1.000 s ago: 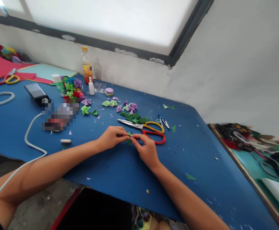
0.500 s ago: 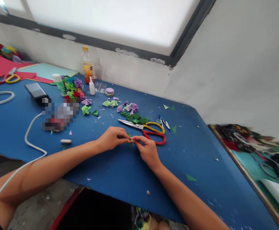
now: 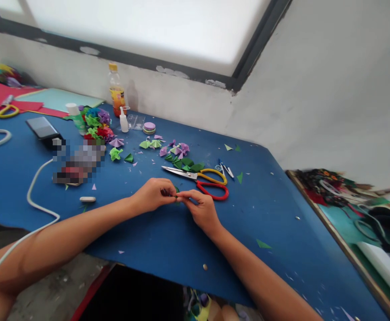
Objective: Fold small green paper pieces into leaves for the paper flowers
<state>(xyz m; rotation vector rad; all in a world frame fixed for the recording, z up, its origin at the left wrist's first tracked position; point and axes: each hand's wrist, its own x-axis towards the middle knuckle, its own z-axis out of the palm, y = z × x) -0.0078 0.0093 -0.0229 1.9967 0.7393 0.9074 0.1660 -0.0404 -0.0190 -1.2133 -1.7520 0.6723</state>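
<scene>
Between my two hands is a small piece of green paper [image 3: 177,190], mostly covered by fingers. My left hand [image 3: 155,194] pinches it from the left, fingers curled. From the right, the thumb and forefinger of my right hand [image 3: 200,208] close on the same piece, the fingertips of both hands meeting. Just beyond them lie scissors [image 3: 195,175] with one yellow and one red handle, blades partly apart. Folded dark green paper leaves [image 3: 187,163] rest behind the scissors, next to purple paper flowers [image 3: 182,149].
A drink bottle [image 3: 117,96], a white glue bottle [image 3: 124,120] and crumpled paper flowers [image 3: 97,120] stand toward the wall. At left are a phone-like device [image 3: 43,128], a white cable [image 3: 31,187] and a second pair of scissors [image 3: 4,110]. Paper scraps dot the blue table [image 3: 248,209].
The whole view has shifted slightly, so things appear a little farther left. Both hands stay together on the green paper, with only a slight change in finger position.
</scene>
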